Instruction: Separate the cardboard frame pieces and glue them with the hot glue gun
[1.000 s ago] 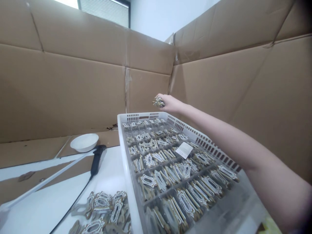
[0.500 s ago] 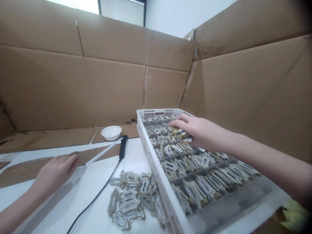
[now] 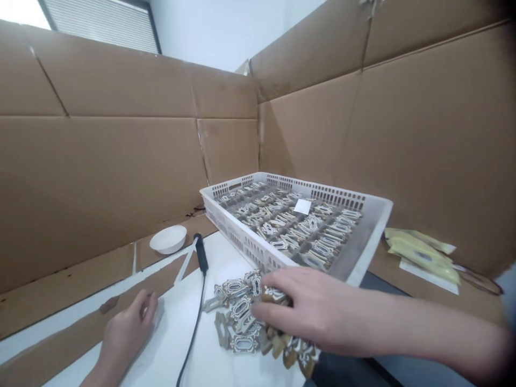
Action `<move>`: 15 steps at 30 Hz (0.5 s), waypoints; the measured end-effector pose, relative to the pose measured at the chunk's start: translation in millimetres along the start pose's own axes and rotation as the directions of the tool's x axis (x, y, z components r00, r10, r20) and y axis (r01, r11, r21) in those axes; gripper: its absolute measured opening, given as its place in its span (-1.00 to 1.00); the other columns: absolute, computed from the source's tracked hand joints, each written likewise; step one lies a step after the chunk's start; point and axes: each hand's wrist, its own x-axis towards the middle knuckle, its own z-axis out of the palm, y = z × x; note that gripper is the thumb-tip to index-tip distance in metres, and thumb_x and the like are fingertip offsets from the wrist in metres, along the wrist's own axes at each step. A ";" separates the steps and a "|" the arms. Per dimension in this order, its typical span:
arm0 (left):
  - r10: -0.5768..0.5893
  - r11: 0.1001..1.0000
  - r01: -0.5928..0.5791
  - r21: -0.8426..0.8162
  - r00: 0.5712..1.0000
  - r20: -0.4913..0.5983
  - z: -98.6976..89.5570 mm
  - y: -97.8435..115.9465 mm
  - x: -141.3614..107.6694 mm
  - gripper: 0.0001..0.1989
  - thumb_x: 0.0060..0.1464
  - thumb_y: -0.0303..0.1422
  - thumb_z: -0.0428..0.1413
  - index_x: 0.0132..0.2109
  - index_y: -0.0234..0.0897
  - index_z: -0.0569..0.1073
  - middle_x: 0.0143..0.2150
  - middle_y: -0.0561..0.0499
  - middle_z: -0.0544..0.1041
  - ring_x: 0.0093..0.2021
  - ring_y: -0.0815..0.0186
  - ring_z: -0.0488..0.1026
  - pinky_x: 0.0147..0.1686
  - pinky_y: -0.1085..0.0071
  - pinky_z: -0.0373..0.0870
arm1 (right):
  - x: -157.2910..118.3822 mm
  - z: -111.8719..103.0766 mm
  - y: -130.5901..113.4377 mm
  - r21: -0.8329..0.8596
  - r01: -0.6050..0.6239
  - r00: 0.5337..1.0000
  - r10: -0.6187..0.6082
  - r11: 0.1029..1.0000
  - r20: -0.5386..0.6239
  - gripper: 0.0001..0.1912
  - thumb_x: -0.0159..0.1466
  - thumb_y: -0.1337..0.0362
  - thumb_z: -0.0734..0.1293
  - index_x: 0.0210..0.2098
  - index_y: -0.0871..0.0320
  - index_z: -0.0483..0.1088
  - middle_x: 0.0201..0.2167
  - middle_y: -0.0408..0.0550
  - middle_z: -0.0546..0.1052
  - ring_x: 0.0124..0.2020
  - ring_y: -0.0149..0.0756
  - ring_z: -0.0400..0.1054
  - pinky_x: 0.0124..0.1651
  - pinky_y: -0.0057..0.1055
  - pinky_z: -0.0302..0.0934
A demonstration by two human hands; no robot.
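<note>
My right hand (image 3: 310, 306) is closed around several small ornate frame-shaped pieces (image 3: 276, 294), grey-brown with white scrollwork and a long oval opening. It hovers low at the right side of a loose pile (image 3: 242, 309) of the same pieces on the white table, and more of them show beneath the palm. How many are in the grip is hidden. My left hand (image 3: 128, 330) rests on the table to the left, fingers loosely curled, with nothing visible in it. Behind the pile stands a white plastic crate (image 3: 250, 236) with rows of these pieces in grey compartments.
A white paper label (image 3: 302, 207) lies on the crate's contents. Left of the crate are a white bowl (image 3: 168, 239) and a black handheld tool (image 3: 200, 252) with a cord. Yellow packets (image 3: 423, 255) lie at right. Cardboard walls (image 3: 121, 161) enclose the table.
My right hand has come from above the crate down to the loose pile, with pieces in it. My left hand's fingers have curled in. The view has turned to the right.
</note>
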 end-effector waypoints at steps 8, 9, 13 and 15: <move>-0.036 0.995 0.047 -0.086 0.992 0.125 -9.8 9.4 -1.1 -0.82 0.03 -0.23 -0.19 -0.33 -0.21 0.22 -0.61 0.08 0.39 -0.58 0.33 0.38 -0.62 0.55 0.11 | 24.0 75.9 -19.1 0.177 -0.224 0.975 0.221 0.958 0.038 -0.51 0.04 0.53 0.19 -0.02 0.19 0.14 -0.24 0.08 0.28 -0.29 -0.26 0.20 -0.30 -0.38 0.11; -0.042 0.995 0.054 -0.089 0.990 0.138 -9.5 7.9 -0.5 -0.82 0.03 -0.24 -0.19 -0.33 -0.21 0.22 -0.58 0.06 0.40 -0.57 0.32 0.39 -0.61 0.54 0.12 | 27.2 84.2 -17.5 0.176 -0.255 0.967 0.254 0.951 0.033 -0.49 0.04 0.53 0.19 -0.01 0.18 0.14 -0.24 0.07 0.27 -0.28 -0.25 0.20 -0.29 -0.38 0.11; -0.041 0.993 0.058 -0.101 0.987 0.156 -2.0 -1.7 1.7 -0.82 0.04 -0.24 -0.21 -0.34 -0.20 0.20 -0.57 0.04 0.40 -0.60 0.30 0.36 -0.59 0.50 0.13 | 37.9 107.3 -7.2 0.196 -0.348 0.937 0.348 0.917 0.039 -0.44 -0.01 0.54 0.19 -0.01 0.15 0.11 -0.24 0.02 0.25 -0.27 -0.27 0.20 -0.29 -0.41 0.11; 0.005 0.989 0.014 -0.148 0.992 0.127 4.7 -7.1 2.5 -0.83 0.03 -0.24 -0.20 -0.36 -0.20 0.20 -0.59 0.04 0.38 -0.63 0.29 0.34 -0.61 0.49 0.10 | 41.6 114.0 -1.9 0.203 -0.385 0.922 0.384 0.900 0.045 -0.45 -0.02 0.52 0.20 -0.02 0.15 0.12 -0.23 0.01 0.24 -0.28 -0.27 0.20 -0.31 -0.42 0.11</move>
